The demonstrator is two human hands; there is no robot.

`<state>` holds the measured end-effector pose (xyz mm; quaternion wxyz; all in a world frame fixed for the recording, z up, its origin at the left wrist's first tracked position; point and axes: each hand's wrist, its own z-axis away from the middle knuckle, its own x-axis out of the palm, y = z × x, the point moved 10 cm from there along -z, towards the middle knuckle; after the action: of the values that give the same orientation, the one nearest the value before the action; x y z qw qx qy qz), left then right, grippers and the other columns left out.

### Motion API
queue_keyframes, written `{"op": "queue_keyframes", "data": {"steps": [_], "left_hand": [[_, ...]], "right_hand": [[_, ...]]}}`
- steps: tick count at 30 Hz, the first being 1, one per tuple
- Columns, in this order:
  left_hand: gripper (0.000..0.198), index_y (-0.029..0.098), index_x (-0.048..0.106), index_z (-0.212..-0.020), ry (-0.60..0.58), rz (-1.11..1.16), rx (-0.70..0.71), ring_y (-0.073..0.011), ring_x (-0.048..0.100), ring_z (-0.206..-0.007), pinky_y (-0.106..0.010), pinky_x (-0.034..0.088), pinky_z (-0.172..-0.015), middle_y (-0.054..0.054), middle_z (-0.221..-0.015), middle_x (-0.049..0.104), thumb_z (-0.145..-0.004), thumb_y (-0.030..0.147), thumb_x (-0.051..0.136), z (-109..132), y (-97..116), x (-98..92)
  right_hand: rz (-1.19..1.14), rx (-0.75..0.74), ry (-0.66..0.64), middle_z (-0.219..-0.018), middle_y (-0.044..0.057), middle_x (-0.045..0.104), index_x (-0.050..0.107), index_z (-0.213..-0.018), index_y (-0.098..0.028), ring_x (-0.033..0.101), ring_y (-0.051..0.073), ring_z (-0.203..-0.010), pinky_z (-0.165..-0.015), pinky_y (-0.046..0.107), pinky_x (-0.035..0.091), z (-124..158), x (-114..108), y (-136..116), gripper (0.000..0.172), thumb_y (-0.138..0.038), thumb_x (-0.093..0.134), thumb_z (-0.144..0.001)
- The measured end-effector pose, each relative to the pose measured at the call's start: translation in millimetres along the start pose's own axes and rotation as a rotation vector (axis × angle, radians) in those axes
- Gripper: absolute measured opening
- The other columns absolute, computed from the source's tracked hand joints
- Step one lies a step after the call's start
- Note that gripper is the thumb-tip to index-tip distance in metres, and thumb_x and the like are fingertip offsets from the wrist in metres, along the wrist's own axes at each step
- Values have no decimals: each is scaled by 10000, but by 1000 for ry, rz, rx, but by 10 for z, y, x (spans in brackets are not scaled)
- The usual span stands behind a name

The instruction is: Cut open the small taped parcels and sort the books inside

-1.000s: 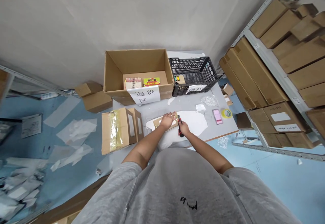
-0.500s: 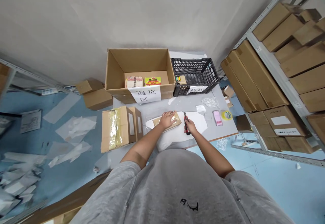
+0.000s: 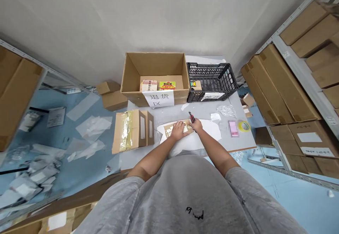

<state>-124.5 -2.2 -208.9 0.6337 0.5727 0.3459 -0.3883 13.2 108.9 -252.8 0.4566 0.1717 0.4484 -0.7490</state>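
My left hand (image 3: 178, 130) lies on top of a small cardboard box (image 3: 168, 129) sealed with shiny tape, its fingers spread over the box. Closed round a red and black utility knife (image 3: 192, 117), my right hand (image 3: 196, 125) is at the right end of that box. The knife's tip points away from me and to the left. Under the box and both hands lies a white plastic bag (image 3: 209, 130), flat on the table.
Behind are an open carton (image 3: 129, 75) with small boxes and a black crate (image 3: 227, 82). Two taped cartons (image 3: 132, 129) stand at left. Bubble wrap (image 3: 226, 111), a pink item (image 3: 233, 128) and a tape roll (image 3: 244, 126) lie at right. Shelves (image 3: 304, 75) hold several cartons.
My right hand has moved the knife left, up to the right end of the small box. The left hand stays on the box. The whole view has shifted slightly.
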Motion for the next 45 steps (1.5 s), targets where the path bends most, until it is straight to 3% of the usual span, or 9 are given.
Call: {"op": "queue_keyframes", "data": {"steps": [3, 7, 11, 17, 26, 35, 38, 41, 45], "left_hand": [[599, 205, 678, -1308, -48, -23, -47, -366, 540, -1312, -472, 398, -1097, -158, -1344, 635, -880, 575, 876, -47, 71, 47], [548, 222, 686, -1245, -77, 9, -156, -363, 549, -1310, -459, 398, -1064, -137, -1336, 640, -858, 546, 900, -120, 78, 54], [506, 237, 683, -1172, -105, 69, -199, -371, 561, -1297, -454, 401, -1035, -121, -1300, 655, -819, 506, 926, -193, 34, 55], [513, 246, 671, -1144, -108, 121, -215, -375, 562, -1301, -456, 394, -1027, -107, -1279, 680, -778, 473, 950, -217, -19, 84], [505, 244, 663, -1142, -85, 176, -249, -354, 573, -1318, -425, 384, -1018, -89, -1305, 712, -763, 414, 951, -188, -60, 105], [447, 250, 658, -1095, -83, 184, -234, -342, 592, -1291, -419, 389, -1028, -72, -1271, 714, -778, 402, 935, -176, 18, -30], [517, 247, 659, -1166, -40, 170, -219, -347, 588, -1303, -438, 413, -1068, -93, -1300, 677, -775, 403, 959, -126, 53, -117], [592, 258, 642, -1300, 69, 138, -227, -372, 549, -1383, -482, 406, -1153, -131, -1394, 636, -818, 427, 941, 46, 34, -259], [689, 244, 557, -1502, 311, 92, -479, -434, 463, -1512, -567, 347, -1246, -218, -1590, 554, -923, 491, 839, 551, -210, -422]], "right_hand": [[14, 18, 13, -1069, 76, 798, 693, -1092, -229, 786, 244, -942, -694, 258, 562, 12, -23, -36, 378, -434, 896, -848], [-151, 7, -83, -840, 3, 736, 630, -1073, -235, 723, 187, -702, -581, 230, 540, 120, -22, -25, 336, -425, 849, -904], [-401, -44, -185, -628, -95, 603, 558, -1177, -267, 600, 142, -490, -484, 198, 492, 441, -124, 189, 313, -555, 603, -1063], [-316, -124, -291, -576, -99, 595, 628, -1199, -253, 602, 137, -428, -421, 172, 427, 885, -148, 373, 266, -478, 551, -1079], [-246, -105, -272, -509, -110, 556, 688, -1198, -241, 563, 138, -381, -407, 178, 392, 921, -169, 344, 202, -352, 560, -1087], [-284, -55, -336, -482, -102, 546, 651, -1089, -240, 551, 145, -359, -391, 182, 383, 965, -119, 408, 156, -388, 612, -1059], [-317, -29, -389, -490, -91, 562, 620, -1044, -243, 543, 149, -350, -377, 190, 385, 1030, -136, 564, 214, -455, 641, -1039], [-402, -36, -353, -540, -86, 590, 589, -1064, -253, 563, 148, -379, -388, 191, 408, 961, -269, 598, 281, -528, 632, -1030], [-394, -94, -235, -653, -84, 616, 568, -1156, -270, 634, 154, -515, -494, 205, 494, 706, -376, 326, 200, -441, 586, -1052]]}}
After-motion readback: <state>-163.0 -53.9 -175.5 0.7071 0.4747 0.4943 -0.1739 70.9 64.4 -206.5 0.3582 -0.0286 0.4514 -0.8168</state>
